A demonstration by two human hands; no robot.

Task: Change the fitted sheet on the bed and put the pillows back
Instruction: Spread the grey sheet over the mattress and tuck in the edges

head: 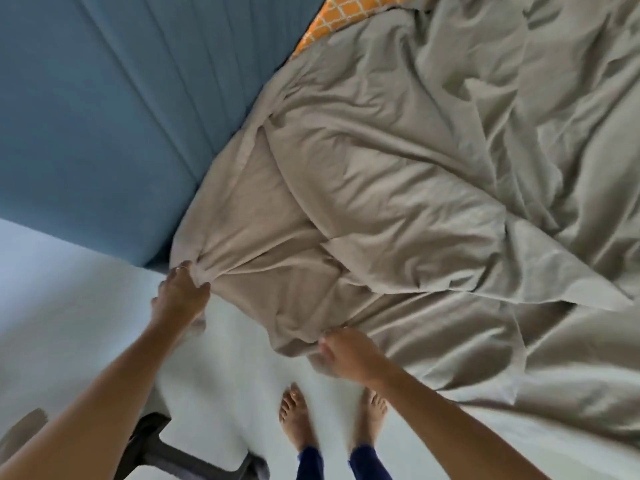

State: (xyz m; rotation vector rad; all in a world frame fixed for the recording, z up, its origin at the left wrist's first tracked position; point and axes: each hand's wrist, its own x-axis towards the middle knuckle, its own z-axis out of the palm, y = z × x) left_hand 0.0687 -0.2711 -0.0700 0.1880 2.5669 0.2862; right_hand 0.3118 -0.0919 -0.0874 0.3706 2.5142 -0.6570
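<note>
Head view: rumpled beige fitted sheet (398,188) fills centre and right of frame, left hand (181,292) gripping its bunched corner at lower left beside the blue headboard (104,116), right hand (346,355) pinching its edge at lower centre.

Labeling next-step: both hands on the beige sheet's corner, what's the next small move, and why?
Probably pull the bunched corner of the beige sheet down over the white mattress corner. The left hand and right hand both grip its edge, and the mattress corner below them lies uncovered.
</note>
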